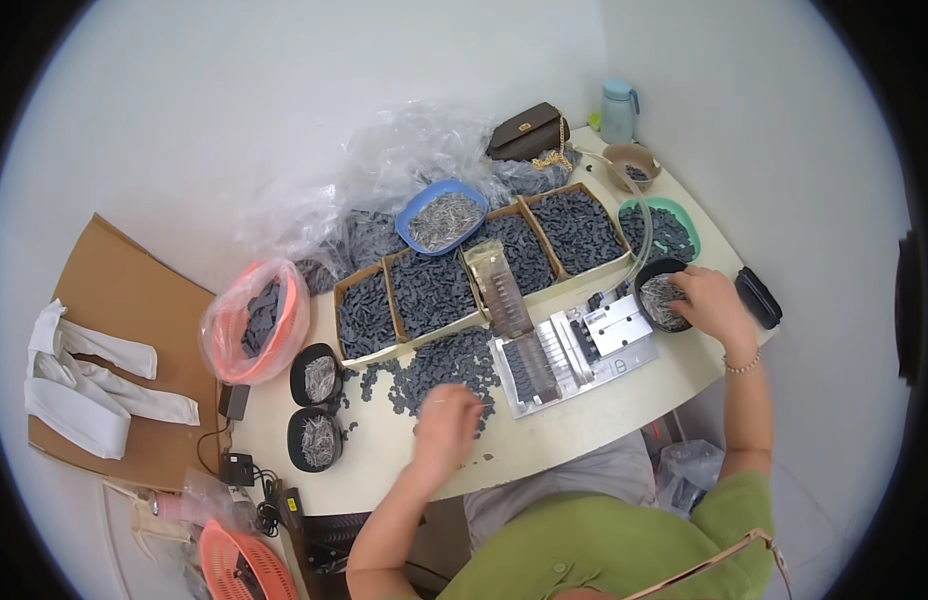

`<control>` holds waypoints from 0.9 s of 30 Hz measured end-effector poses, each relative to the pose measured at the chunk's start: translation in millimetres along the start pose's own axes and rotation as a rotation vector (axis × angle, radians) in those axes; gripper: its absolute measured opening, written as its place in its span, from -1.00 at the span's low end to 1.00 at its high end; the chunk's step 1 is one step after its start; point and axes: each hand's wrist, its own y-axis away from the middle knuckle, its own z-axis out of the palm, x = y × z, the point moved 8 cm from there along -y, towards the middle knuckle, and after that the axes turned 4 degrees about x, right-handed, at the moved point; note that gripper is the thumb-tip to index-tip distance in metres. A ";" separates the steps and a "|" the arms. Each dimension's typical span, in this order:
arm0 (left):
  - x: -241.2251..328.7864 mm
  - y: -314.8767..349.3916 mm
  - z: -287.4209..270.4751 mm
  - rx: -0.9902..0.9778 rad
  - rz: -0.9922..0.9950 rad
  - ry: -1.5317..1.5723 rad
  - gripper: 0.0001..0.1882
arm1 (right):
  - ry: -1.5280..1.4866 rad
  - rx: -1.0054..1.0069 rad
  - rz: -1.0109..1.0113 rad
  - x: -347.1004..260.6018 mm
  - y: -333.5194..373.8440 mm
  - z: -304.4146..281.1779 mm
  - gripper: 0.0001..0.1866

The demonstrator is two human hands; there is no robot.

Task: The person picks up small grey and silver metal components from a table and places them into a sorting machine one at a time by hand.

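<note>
My left hand is closed over the near edge of a loose pile of small dark grey plastic pieces. What its fingers hold is too small to make out. Off to the right, my right hand dips curled fingers into a black bowl of thin silvery metal pins; the fingertips are partly lost among the pins. Between the hands sits a metal fixture with a slotted plate, a silver block and a clear hose. A clear-covered strip leans from it toward the boxes.
Behind the pile, cardboard boxes hold more grey pieces, with a blue tray of pins resting on them. Two black bowls stand left, near a pink basket. A green tray, black case and bottle are at right.
</note>
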 end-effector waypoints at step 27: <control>53.2 2.8 74.2 -0.217 0.285 -0.346 -0.38 | -0.703 0.601 0.080 -126.4 60.8 -31.9 -0.89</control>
